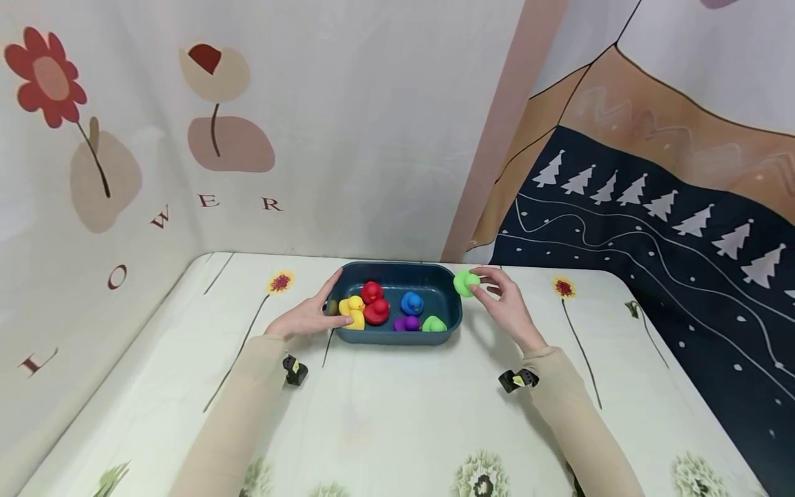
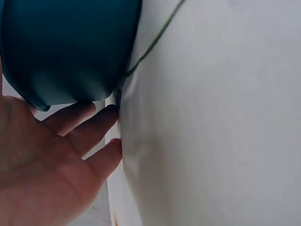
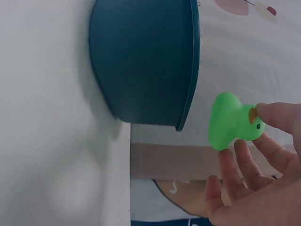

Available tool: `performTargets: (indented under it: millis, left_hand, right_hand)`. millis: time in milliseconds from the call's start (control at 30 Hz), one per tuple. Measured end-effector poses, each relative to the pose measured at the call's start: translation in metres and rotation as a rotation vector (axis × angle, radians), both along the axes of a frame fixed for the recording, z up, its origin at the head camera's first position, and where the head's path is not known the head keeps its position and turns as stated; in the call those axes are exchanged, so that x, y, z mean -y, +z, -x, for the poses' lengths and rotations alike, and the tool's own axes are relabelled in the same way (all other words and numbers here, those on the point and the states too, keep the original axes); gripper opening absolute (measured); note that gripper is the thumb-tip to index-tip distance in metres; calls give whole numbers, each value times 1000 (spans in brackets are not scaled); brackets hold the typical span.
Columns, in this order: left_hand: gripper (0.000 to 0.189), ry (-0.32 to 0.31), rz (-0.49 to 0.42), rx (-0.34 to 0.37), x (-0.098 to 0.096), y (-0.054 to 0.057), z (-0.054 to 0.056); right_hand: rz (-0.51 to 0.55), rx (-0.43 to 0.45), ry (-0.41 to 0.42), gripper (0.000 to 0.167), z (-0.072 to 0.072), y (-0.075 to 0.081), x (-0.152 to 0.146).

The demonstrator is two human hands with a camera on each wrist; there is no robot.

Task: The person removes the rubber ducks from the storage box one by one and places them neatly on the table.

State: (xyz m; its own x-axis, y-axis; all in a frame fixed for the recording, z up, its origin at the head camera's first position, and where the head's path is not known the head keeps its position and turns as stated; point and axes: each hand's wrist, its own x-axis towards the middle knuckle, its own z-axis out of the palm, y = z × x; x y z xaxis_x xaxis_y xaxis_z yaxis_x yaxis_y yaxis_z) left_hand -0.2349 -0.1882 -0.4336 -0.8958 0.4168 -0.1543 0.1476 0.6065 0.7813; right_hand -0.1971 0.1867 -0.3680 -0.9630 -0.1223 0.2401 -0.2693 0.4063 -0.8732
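One green duck point(image 1: 464, 284) is pinched by the head in your right hand point(image 1: 506, 307), just beside the blue tub's point(image 1: 385, 338) right end; your left hand point(image 1: 306, 319) grips the opposite end. A loose pinch could drop the duck onto the surface point(image 1: 397, 407). Tugging left-handed could tilt the tub, rolling the other ducks point(image 1: 377, 312) together.

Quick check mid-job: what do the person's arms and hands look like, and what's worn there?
The left hand and right hand are bare, without gloves. The left sleeve and right sleeve are long, plain and beige. The left wrist device and right wrist device are small and black with yellowish markings.
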Motion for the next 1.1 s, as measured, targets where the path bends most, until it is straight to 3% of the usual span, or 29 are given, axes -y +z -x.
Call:
performTargets:
  millis: [133,400,767,1100]
  left_hand:
    - [106,4,-8,5,1,1,1]
    - [107,-3,-3,4,3,-2,5]
    - [104,-5,-3,15,0,-7,-1]
    - [104,1,-4,10,1,-1,-1]
  right_hand:
    - [10,-3,-28,35,-1,-1,-7]
    - [16,-5,-88,37,24,-31,-34]
    - [-45,-16,-151,34,25,-45,-52]
    - [-75,10,-137,31,33,-54,-54]
